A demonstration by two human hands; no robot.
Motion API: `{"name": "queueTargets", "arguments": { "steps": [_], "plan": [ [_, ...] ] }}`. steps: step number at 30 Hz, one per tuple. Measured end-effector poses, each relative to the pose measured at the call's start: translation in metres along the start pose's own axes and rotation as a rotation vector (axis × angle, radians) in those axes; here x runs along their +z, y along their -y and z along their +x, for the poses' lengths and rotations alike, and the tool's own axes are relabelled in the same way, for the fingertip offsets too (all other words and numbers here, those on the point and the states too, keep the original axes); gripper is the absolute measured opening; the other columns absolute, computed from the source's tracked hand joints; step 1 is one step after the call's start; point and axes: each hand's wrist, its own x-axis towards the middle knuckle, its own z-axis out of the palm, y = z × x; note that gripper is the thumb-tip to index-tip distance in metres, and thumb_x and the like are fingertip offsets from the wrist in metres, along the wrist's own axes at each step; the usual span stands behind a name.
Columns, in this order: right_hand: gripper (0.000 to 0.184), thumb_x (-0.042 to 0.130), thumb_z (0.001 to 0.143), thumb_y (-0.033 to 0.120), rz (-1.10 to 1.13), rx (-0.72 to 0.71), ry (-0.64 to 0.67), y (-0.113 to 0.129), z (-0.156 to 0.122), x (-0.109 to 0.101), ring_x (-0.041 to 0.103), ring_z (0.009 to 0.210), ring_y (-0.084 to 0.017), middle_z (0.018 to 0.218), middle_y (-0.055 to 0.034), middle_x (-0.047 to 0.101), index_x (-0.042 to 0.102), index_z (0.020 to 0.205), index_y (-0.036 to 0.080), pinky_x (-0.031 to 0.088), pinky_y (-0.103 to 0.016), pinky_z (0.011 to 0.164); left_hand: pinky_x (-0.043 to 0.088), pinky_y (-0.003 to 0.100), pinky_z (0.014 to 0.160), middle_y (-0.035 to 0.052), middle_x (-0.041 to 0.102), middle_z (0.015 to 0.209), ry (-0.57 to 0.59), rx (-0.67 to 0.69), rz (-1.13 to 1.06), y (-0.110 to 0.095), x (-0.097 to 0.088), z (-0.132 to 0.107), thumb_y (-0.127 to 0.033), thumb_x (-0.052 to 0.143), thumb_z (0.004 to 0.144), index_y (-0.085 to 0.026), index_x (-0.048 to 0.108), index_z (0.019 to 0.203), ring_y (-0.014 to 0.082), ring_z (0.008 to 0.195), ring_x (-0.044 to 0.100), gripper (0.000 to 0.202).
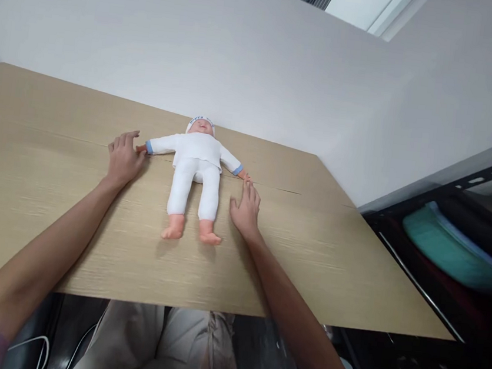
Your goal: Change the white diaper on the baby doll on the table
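Doll (pixel 200 148) is laid face up on the table (pixel 317 263), arms outstretched.
The left hand (pixel 124 159) is placed, loosely curled, at one end of the doll's arms; whether anything is gripped cannot be determined. The right hand (pixel 246 209) is placed at the other end, thumb held wide.

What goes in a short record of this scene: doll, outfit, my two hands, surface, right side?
Doll: face up, arms spread, feet toward you
Outfit: white cap with blue lettering, white top, white trousers
Left hand: beside one doll hand; grip unclear
Right hand: fingertips at the other doll hand, thumb apart
Surface: wood-toned table
Right side: dark rack, teal item inside
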Motion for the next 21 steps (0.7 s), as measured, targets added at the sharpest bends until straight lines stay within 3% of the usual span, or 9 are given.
{"name": "queueTargets", "arguments": {
  "steps": [5, 7, 9, 10, 12, 14, 16, 18, 21],
  "plan": [
    [0.064, 0.052, 0.114, 0.033, 0.184, -0.149, -0.049, 0.055, -0.117, -0.059, 0.041, 0.171, -0.035, 0.181, -0.0209, 0.048, 0.042, 0.176, 0.021, 0.038, -0.068, 0.138, 0.046, 0.052, 0.119, 0.0225, 0.067, 0.152, -0.223, 0.055, -0.249, -0.075, -0.048, -0.056, -0.033, 0.064, 0.107, -0.015, 0.056, 0.152, 0.0326, 0.13, 0.064, 0.049],
    [0.059, 0.056, 0.114, 0.03, 0.206, -0.197, -0.069, 0.068, -0.173, -0.089, 0.052, 0.164, -0.035, 0.173, -0.0178, 0.058, 0.049, 0.172, 0.027, 0.046, -0.069, 0.133, 0.053, 0.05, 0.112, 0.0198, 0.07, 0.147, -0.255, 0.125, -0.4, -0.109, -0.074, -0.109, -0.037, 0.068, 0.108, -0.019, 0.059, 0.148, 0.0309, 0.124, 0.067, 0.045],
    [0.059, 0.063, 0.111, 0.023, 0.206, -0.21, -0.121, 0.066, -0.23, -0.113, 0.061, 0.156, -0.036, 0.164, -0.0154, 0.066, 0.054, 0.168, 0.032, 0.056, -0.067, 0.124, 0.057, 0.051, 0.106, 0.0137, 0.076, 0.13, -0.255, 0.175, -0.528, -0.135, -0.096, -0.182, -0.036, 0.072, 0.106, -0.026, 0.065, 0.139, 0.0301, 0.114, 0.072, 0.035],
    [0.059, 0.066, 0.108, 0.02, 0.198, -0.224, -0.182, 0.059, -0.258, -0.12, 0.069, 0.147, -0.036, 0.155, -0.0133, 0.072, 0.058, 0.164, 0.036, 0.061, -0.064, 0.116, 0.059, 0.049, 0.096, 0.0093, 0.078, 0.114, -0.163, 0.319, -0.617, -0.145, -0.105, -0.223, -0.035, 0.073, 0.105, -0.031, 0.069, 0.13, 0.0288, 0.101, 0.073, 0.026],
    [0.057, 0.072, 0.102, 0.02, 0.198, -0.224, -0.252, 0.037, -0.308, -0.124, 0.08, 0.123, -0.036, 0.132, -0.0088, 0.08, 0.067, 0.152, 0.046, 0.069, -0.062, 0.099, 0.057, 0.044, 0.076, 0.003, 0.078, 0.091, 0.202, 0.722, -0.861, -0.159, -0.116, -0.305, -0.039, 0.068, 0.108, -0.04, 0.074, 0.114, 0.0254, 0.076, 0.068, 0.009],
    [0.046, 0.075, 0.1, 0.028, 0.249, -0.065, -0.211, 0.01, -0.347, -0.116, 0.081, 0.113, -0.04, 0.124, -0.0081, 0.081, 0.073, 0.14, 0.05, 0.069, -0.065, 0.093, 0.056, 0.04, 0.071, 0.0007, 0.079, 0.085, 0.398, 0.83, -0.882, -0.17, -0.116, -0.373, -0.042, 0.068, 0.108, -0.041, 0.076, 0.106, 0.0226, 0.07, 0.068, 0.009],
    [0.036, 0.078, 0.096, 0.047, 0.337, 0.294, -0.104, -0.015, -0.374, -0.101, 0.078, 0.125, -0.045, 0.13, -0.0106, 0.08, 0.075, 0.131, 0.045, 0.064, -0.069, 0.107, 0.059, 0.041, 0.081, 0.0071, 0.08, 0.093, 0.663, 0.464, -0.808, -0.179, -0.106, -0.417, -0.042, 0.06, 0.111, -0.032, 0.077, 0.111, 0.025, 0.084, 0.073, 0.019],
    [0.049, 0.08, 0.085, 0.069, 0.423, 0.643, 0.012, -0.03, -0.388, -0.084, 0.075, 0.134, -0.048, 0.132, -0.0146, 0.08, 0.076, 0.121, 0.036, 0.059, -0.067, 0.116, 0.06, 0.045, 0.098, 0.0139, 0.08, 0.11, 0.821, -0.038, -0.731, -0.185, -0.086, -0.438, -0.049, 0.058, 0.112, -0.024, 0.074, 0.118, 0.0292, 0.105, 0.075, 0.03],
    [0.075, 0.076, 0.068, 0.091, 0.494, 0.854, 0.125, -0.034, -0.393, -0.063, 0.082, 0.102, -0.046, 0.099, -0.0133, 0.082, 0.075, 0.106, 0.027, 0.067, -0.061, 0.094, 0.054, 0.055, 0.118, 0.0158, 0.079, 0.121, 0.9, -0.58, -0.782, -0.192, -0.045, -0.44, -0.072, 0.081, 0.089, -0.022, 0.072, 0.113, 0.0368, 0.123, 0.072, 0.056]
  ]
}}
